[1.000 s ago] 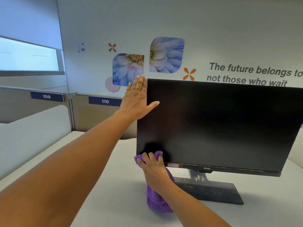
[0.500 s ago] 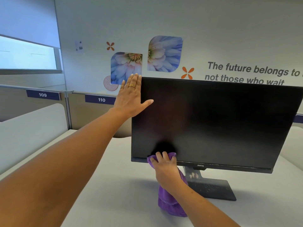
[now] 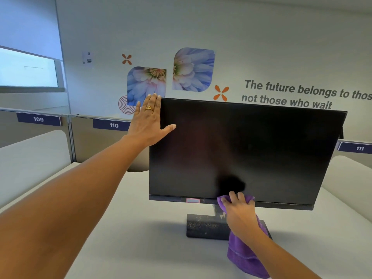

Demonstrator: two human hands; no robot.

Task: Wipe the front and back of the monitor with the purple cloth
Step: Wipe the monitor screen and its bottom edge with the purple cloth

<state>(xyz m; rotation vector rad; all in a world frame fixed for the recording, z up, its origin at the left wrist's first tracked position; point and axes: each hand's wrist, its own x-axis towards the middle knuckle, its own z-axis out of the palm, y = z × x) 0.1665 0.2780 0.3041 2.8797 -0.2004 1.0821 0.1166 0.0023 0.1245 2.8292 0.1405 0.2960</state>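
A black monitor (image 3: 251, 150) with a dark screen stands on a dusty rectangular base (image 3: 203, 225) on the white desk. My left hand (image 3: 148, 122) holds its upper left corner, fingers straight up behind the edge and thumb lying on the screen. My right hand (image 3: 238, 213) grips the purple cloth (image 3: 244, 256) and presses it against the bottom bezel near the middle of the screen. The rest of the cloth hangs down below my wrist. The back of the monitor is hidden.
The white desk (image 3: 130, 228) is bounded by low white side dividers (image 3: 30, 160) and a grey rear partition with number plates 109, 110 and 111. Behind it is a wall with flower pictures and lettering. A window is at upper left.
My right hand has slid the purple cloth rightward along the bottom edge of the screen, from the lower left corner to near the middle. My left hand has stayed on the upper left corner.
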